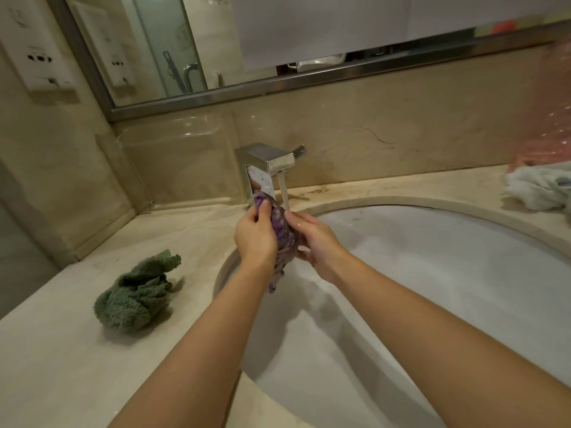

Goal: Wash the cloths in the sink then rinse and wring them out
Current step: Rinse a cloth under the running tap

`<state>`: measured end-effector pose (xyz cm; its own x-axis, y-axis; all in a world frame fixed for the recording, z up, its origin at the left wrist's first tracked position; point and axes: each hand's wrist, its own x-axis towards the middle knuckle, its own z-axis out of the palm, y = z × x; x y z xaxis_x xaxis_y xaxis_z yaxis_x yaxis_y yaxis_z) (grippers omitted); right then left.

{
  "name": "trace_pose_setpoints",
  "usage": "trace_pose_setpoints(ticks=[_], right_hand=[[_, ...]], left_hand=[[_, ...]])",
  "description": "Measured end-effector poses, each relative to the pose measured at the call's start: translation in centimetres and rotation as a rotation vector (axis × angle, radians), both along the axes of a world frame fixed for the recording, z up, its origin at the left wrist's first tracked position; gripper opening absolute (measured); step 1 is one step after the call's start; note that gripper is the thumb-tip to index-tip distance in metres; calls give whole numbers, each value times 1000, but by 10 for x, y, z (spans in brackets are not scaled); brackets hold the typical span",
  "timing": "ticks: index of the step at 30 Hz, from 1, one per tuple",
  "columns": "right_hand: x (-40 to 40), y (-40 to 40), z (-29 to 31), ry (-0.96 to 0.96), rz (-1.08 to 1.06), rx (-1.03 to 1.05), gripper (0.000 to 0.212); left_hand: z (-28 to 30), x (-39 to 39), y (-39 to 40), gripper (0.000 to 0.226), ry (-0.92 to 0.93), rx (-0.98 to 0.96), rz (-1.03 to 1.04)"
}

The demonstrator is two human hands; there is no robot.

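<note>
The fingers [262, 208] of the left hand [255, 239] are curling round the upper end of a bunched purple-and-white patterned cloth [284, 239], while the right hand [315, 242] is cupping and gripping the same cloth from the other side, its fingers wrapped round the middle. The cloth is hanging between the two hands over the far left part of the white oval sink [432, 273], its lower tail dangling free, just beside the stream running from the square chrome tap [267, 162].

By the look of it, the person is rubbing or squeezing this cloth under the water. A crumpled green terry cloth [136, 298] is lying on the beige marble table [61, 366] to the left of the sink, and a white bundled cloth [537, 189] is sitting at the far right.

Since the cloth is sitting slightly left of the stream, the water may be missing most of it, leaving soap inside. Squeezing this close to the basin's left rim could also send drips onto the table and towards the green cloth.
</note>
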<state>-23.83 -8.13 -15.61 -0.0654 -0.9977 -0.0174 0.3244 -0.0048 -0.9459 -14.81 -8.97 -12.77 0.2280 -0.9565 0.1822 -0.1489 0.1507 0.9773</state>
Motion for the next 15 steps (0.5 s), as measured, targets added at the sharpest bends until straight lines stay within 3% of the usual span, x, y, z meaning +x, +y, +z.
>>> trace_pose_setpoints(ticks=[5, 12, 15], right_hand=[[0, 3, 3, -47, 57, 0, 10], [8, 2, 1, -25, 42, 17, 13], [4, 4, 1, 22, 42, -3, 15]], left_hand=[[-1, 1, -7, 22, 59, 36, -2], [-2, 2, -12, 29, 239, 173, -14], [-2, 3, -13, 41, 276, 200, -120]])
